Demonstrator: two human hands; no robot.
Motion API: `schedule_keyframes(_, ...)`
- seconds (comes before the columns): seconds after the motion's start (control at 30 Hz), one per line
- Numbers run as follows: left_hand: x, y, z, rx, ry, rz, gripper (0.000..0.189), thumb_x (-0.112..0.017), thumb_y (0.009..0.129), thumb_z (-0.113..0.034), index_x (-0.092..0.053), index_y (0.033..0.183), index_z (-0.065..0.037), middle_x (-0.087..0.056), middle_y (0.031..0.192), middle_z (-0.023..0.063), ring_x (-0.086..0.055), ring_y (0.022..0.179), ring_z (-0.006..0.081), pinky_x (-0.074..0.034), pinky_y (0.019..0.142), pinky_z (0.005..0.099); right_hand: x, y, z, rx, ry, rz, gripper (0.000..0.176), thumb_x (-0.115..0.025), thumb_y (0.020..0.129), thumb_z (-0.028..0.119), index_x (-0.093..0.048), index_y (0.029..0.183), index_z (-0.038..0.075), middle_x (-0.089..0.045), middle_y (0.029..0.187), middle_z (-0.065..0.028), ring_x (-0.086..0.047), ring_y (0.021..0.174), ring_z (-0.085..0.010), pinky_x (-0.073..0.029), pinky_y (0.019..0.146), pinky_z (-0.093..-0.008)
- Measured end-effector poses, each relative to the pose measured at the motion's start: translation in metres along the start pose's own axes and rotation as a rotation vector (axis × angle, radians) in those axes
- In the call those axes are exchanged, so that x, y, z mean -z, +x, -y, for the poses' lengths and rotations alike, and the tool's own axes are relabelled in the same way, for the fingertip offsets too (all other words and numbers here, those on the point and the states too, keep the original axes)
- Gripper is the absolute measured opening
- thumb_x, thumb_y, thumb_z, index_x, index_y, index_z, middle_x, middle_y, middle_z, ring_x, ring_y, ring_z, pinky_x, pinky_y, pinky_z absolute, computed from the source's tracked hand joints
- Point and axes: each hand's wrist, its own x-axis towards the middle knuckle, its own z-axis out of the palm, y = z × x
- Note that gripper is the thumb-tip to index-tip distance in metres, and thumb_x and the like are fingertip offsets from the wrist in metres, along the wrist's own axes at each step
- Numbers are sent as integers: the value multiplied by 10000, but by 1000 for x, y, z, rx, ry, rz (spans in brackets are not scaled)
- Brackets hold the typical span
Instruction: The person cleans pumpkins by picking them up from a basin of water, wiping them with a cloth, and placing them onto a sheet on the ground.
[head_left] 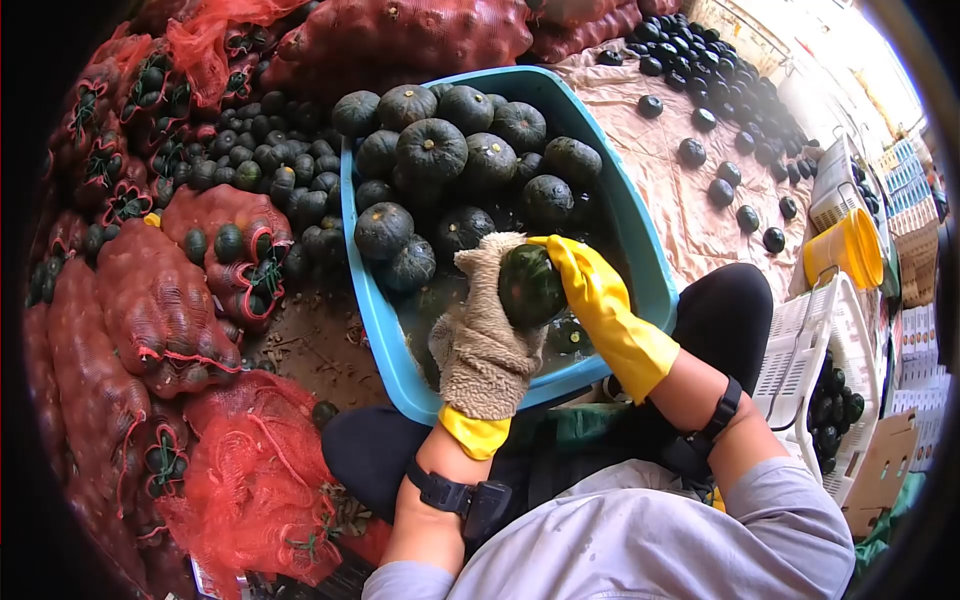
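Note:
A dark green pumpkin (530, 287) is held between my two hands over the near part of a blue tub (384, 352). My left hand (482, 340), in a yellow glove wrapped with a beige cloth (487, 372), presses against the pumpkin's left side. On the right side, my right hand (590, 290) in a yellow rubber glove grips it with the fingers at its top edge. Several dark green pumpkins (432, 150) are heaped in the far part of the tub, above murky water. Another pumpkin (568, 337) lies low in the tub, just beneath the held one.
Red mesh sacks (165, 300) fill the left side and the far edge. Small pumpkins (270, 155) are piled left of the tub. More pumpkins (692, 152) lie on a pale cloth (640, 190) at the right. Beside it stand a yellow bucket (845, 252) and white crates (800, 350).

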Motion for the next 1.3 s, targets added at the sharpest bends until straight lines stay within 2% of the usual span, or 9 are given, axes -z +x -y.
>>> schedule_keyframes(0.13,16,-11,-3,81,190,31,646,-777,901,-231,-530,1479,-82,-632,1461,159,-601,1368,363,-432,1219,428,1,-21,53,127,-48,-33,481,-760,987,252,-645,1416,67,-643,1406,-201,-598,1329,-411,-463,1167,-463)
schedule_keyframes(0.3,-5,-11,25,-64,357,-123,805,-883,814,-263,-478,1487,-87,-628,1413,128,-611,1350,314,-463,1192,411,-33,-16,50,-453,1089,-157,574,-751,1031,257,-550,1555,137,-635,1432,-95,-621,1270,-196,-476,1144,-343)
schedule_keyframes(0.57,31,-1,27,-283,251,-271,594,-943,763,-211,-674,1275,-78,-739,1255,124,-736,1170,325,-585,1020,428,24,-4,68,-29,-31,384,905,-934,795,260,-493,1570,105,-631,1393,-259,-621,1309,-422,-499,1113,-464)
schedule_keyframes(0.77,0,-10,30,-26,247,-281,728,-984,693,-209,-622,1322,-163,-786,1161,88,-776,1109,301,-615,961,411,-22,-25,38,-971,1243,5,640,-760,1008,479,-574,1533,164,-678,1414,-77,-654,1296,-274,-537,1094,-417)
schedule_keyframes(0.9,-2,-2,29,-180,199,-293,796,-975,681,-254,-596,1359,-78,-708,1284,163,-705,1229,347,-546,1087,435,6,-8,33,-481,86,263,656,-776,991,439,-557,1528,133,-624,1464,-156,-640,1310,-322,-502,1117,-420)
schedule_keyframes(1.0,18,-8,31,-195,274,-135,746,-883,780,-356,-603,1407,-63,-663,1388,161,-650,1303,349,-485,1186,443,29,-16,76,-106,108,285,723,-833,949,336,-508,1567,150,-666,1375,-157,-655,1264,-269,-489,1121,-379)
schedule_keyframes(1.07,7,-11,57,-263,596,-149,635,-765,910,-356,-576,1454,-88,-654,1414,140,-599,1368,316,-472,1207,435,21,-14,62,-437,803,406,724,-795,995,390,-479,1581,105,-650,1404,-129,-605,1334,-233,-481,1131,-370)
schedule_keyframes(1.17,-9,-18,57,-233,628,-220,606,-759,916,-280,-557,1457,-98,-671,1381,122,-616,1332,294,-494,1169,420,-33,-27,54,-650,889,-149,729,-781,1012,433,-483,1567,67,-662,1388,-117,-630,1280,-236,-491,1118,-381)
schedule_keyframes(1.3,-4,-15,45,-146,59,-345,647,-862,812,-166,-590,1395,-93,-715,1291,106,-698,1203,275,-542,1082,383,11,-5,52,-62,203,195,904,-924,817,211,-463,1584,80,-632,1387,-244,-626,1288,-334,-513,1075,-443)
